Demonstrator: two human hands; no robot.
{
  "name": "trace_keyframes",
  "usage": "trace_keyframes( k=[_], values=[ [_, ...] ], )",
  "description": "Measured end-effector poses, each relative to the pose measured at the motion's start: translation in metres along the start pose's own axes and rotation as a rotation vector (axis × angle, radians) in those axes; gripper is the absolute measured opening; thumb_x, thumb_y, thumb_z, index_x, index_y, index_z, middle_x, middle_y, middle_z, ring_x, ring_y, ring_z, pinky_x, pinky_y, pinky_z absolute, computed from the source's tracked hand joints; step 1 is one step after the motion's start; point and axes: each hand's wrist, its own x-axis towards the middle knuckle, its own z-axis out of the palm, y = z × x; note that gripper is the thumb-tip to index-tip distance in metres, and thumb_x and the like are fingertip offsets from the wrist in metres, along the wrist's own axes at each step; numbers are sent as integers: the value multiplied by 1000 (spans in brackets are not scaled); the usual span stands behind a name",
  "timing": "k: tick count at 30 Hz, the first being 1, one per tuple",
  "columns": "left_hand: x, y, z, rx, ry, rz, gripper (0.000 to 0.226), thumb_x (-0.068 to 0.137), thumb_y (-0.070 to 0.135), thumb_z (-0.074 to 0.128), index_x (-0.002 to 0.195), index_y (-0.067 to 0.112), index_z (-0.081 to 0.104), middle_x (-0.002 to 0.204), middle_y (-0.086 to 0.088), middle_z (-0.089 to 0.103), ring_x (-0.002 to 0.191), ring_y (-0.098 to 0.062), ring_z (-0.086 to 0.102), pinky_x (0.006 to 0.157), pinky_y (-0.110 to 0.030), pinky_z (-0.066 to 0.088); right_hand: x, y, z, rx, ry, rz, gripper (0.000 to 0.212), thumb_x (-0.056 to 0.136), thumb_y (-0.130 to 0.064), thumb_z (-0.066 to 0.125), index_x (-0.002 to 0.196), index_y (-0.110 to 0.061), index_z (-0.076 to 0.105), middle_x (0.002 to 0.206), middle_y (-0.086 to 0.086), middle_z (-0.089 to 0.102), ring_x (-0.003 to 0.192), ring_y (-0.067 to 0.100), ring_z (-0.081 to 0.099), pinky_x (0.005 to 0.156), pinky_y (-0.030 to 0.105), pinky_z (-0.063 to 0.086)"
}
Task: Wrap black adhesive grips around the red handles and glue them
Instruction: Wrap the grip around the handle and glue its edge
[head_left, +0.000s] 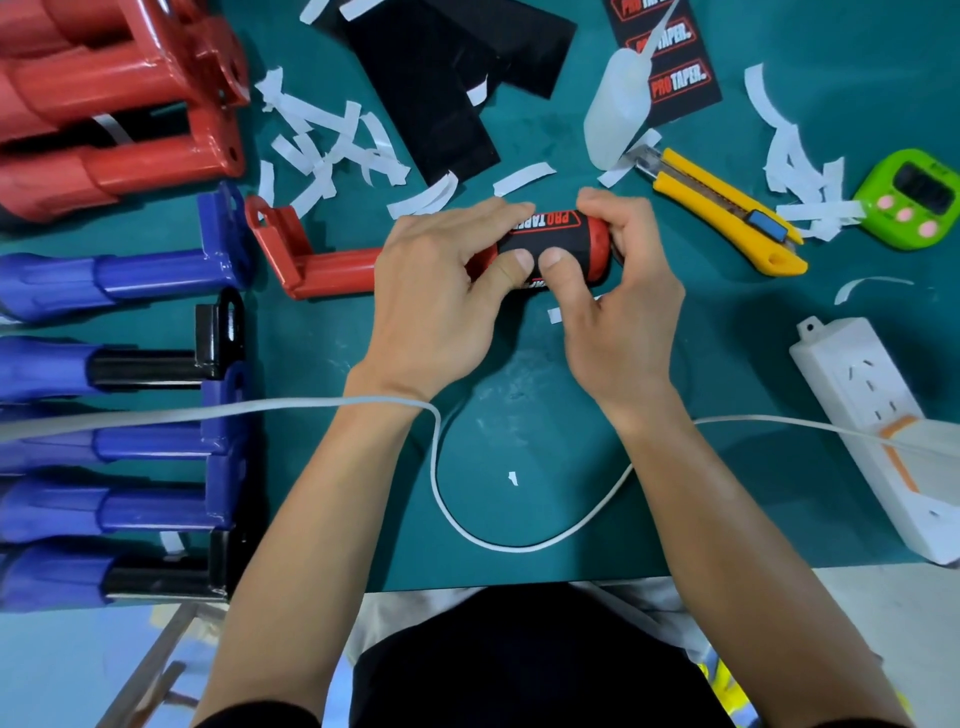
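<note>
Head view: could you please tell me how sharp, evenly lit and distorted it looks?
In the head view the centre is sharp: the lettering on the black grip between the left hand and right hand reads clearly. In the same view the blue handles at the left edge are soft and bowed by the wide lens, the stacked red handles carry small glare streaks.
</note>
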Motion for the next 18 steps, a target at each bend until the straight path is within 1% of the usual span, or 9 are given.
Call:
trace_keyframes(
  k=[2,5,7,8,10,11,13,15,18],
  values=[
    [1,0,-2,-2,3,15,31,100,26,62,128,27,74,132,6,72,127,-6,55,112,-34,40,-1,1,-1,-10,0,-16,35,94,-24,68,128,-16,62,126,-10,67,112,8,64,96,17,48],
    [2,-3,-8,4,-38,40,32,104,22,57,132,27,72,134,7,70,130,-7,57,113,-38,42,-1,1,-1,-22,1,-39,33,96,-20,66,128,-12,63,125,-9,67,112,9,64,97,18,47],
    [3,-6,-13,17,-81,64,35,107,20,53,136,27,69,138,9,68,133,-8,56,114,-32,40,-1,2,-2,-25,2,-46,33,97,-16,65,129,-11,63,129,-6,68,117,10,63,101,21,48],
    [2,-7,-15,26,-93,80,36,107,19,51,139,25,67,140,9,66,133,-6,53,114,-26,37,0,2,-1,-24,1,-48,32,98,-15,64,130,-10,63,131,-4,68,120,11,63,103,23,48],
    [0,-10,-16,41,-94,111,37,109,18,48,142,20,64,140,6,66,129,-5,49,108,-12,31,0,3,-1,-17,-3,-47,32,100,-12,62,132,-8,63,134,1,67,126,13,62,108,27,48],
    [0,-10,-16,42,-85,118,38,109,18,47,143,18,63,137,4,68,123,-6,50,103,-10,31,0,4,-2,-11,-5,-45,32,101,-12,60,133,-7,63,136,3,67,129,14,61,110,30,47],
    [-1,-9,-13,44,-62,130,38,109,22,47,144,15,63,130,2,71,110,-10,53,96,-14,34,0,5,-2,-3,-9,-33,31,104,-13,56,134,-8,63,139,5,66,131,15,61,111,37,48],
    [-1,-8,-8,78,-41,143,38,108,27,52,141,14,65,134,2,70,116,-11,57,99,-16,32,0,4,-2,6,-7,-15,31,105,-18,55,134,-10,63,139,3,66,129,16,62,109,42,50],
    [-1,-5,-1,112,14,143,35,103,29,63,134,16,70,136,4,69,123,-10,59,103,-14,29,2,-1,-1,-9,-5,6,36,100,-29,64,132,-14,62,134,-5,68,120,12,66,103,40,53]
  ],
)
